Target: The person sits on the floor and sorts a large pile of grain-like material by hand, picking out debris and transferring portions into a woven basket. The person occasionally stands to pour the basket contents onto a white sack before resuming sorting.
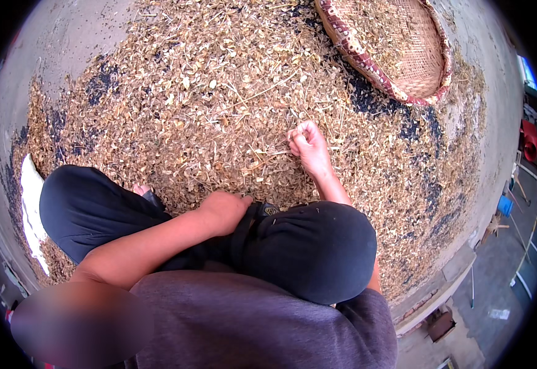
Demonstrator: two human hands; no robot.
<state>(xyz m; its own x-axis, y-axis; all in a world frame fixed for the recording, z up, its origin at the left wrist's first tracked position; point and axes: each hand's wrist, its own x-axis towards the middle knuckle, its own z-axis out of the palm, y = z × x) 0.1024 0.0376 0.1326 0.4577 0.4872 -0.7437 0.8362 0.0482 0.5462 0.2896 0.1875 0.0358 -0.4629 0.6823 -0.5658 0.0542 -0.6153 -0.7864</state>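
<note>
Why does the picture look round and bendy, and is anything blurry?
Head view: the fisheye lens leaves black corners, and the gray floor curves along its right edge; head view: the smooth smudge at lower left is too blurred to make out; head view: the right hand and dry plant bits look brightly lit and fairly clear.

We see pale lettering on 1 small dark patch [271, 210], apparently fixed to a sandal strap [260, 210].
</note>
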